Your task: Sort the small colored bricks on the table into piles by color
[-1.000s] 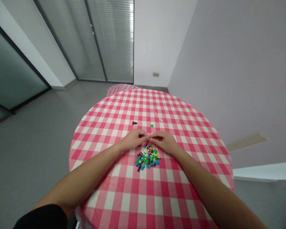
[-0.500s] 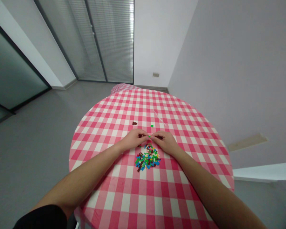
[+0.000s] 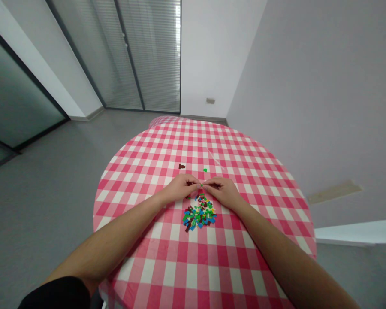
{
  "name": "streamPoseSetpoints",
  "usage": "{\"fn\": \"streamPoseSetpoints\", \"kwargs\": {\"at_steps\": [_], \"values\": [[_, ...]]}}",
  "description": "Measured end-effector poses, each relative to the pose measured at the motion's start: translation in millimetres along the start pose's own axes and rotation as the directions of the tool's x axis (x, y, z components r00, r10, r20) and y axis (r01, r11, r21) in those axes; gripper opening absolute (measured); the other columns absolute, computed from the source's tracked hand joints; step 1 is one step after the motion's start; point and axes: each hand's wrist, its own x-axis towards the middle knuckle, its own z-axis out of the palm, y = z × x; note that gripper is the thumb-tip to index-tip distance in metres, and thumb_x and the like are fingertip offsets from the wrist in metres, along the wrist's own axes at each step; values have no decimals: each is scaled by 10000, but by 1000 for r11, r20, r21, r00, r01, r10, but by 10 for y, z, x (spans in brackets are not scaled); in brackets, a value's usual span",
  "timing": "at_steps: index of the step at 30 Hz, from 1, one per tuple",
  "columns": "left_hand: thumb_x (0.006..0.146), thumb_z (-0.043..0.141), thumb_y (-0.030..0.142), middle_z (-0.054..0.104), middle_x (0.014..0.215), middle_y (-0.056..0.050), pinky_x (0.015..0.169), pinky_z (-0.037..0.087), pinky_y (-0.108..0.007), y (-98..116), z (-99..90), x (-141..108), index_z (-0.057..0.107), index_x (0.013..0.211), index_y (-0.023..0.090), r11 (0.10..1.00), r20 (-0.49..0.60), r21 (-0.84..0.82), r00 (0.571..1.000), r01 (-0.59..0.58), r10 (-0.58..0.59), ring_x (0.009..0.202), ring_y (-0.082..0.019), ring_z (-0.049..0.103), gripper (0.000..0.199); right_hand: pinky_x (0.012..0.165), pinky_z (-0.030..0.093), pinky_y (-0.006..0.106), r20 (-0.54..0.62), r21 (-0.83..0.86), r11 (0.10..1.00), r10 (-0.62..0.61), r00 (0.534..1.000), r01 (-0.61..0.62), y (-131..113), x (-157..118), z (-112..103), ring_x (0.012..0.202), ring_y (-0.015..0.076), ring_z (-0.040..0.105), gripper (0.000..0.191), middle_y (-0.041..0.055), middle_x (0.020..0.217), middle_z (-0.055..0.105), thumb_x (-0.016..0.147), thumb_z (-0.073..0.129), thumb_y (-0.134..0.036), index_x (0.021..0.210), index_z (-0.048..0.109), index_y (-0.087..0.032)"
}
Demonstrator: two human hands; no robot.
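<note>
My left hand (image 3: 183,187) and my right hand (image 3: 223,189) meet over the table, fingertips pinched from both sides on a small green building brick (image 3: 201,185). The fingers partly hide it, so its exact shape is unclear. Just nearer to me than the hands lies a loose pile of small building bricks (image 3: 199,216) in green, blue, brown, white, red and yellow. Beyond my fingers a green piece (image 3: 205,170) rests on the cloth. A dark brown piece (image 3: 182,166) lies farther left, past my left hand.
The round table wears a red and white checked cloth (image 3: 209,262). A second checked surface (image 3: 167,120) shows behind its far edge. Glass partitions with blinds (image 3: 157,56) stand beyond, and a pale wall (image 3: 324,94) rises on the right.
Both hands stay in the same place with the green brick between their fingertips. The brick appears very slightly shifted or turned; the pile and the two separate pieces are unmoved.
</note>
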Motion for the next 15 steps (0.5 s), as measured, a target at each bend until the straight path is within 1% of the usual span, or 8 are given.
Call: {"fn": "streamPoseSetpoints", "kwargs": {"at_steps": [5,8,11,15], "values": [[901,519,354,622,584,-22,543,387,-226,-9,-4,6,671,702,136,1000,-1,8,1000,-8,8,526,-96,497,332,662,524,292,-12,-11,1000,-23,1000,23,15,-6,7,705,171,670,122,49,828,750,835,674,-269,900,769,-229],[903,516,349,620,583,-22,540,381,-229,-23,-9,12,656,684,140,1000,6,16,1000,-20,20,524,-96,492,333,673,528,295,-22,-29,999,-46,999,45,12,-4,8,728,173,670,141,53,860,751,826,685,-250,940,766,-231],[910,508,351,619,587,-20,535,376,-229,-30,-15,14,653,688,144,999,17,32,1000,-15,14,521,-93,487,337,688,528,299,-10,-31,997,-77,997,76,6,-5,9,755,176,671,164,53,878,749,828,683,-232,970,763,-241],[914,509,356,616,587,-16,531,370,-227,-48,-19,15,662,702,141,999,20,47,1000,-7,6,519,-91,488,338,696,519,304,-6,-29,995,-99,995,99,-5,-8,12,757,175,665,137,48,863,742,840,673,-245,944,763,-251]]}}
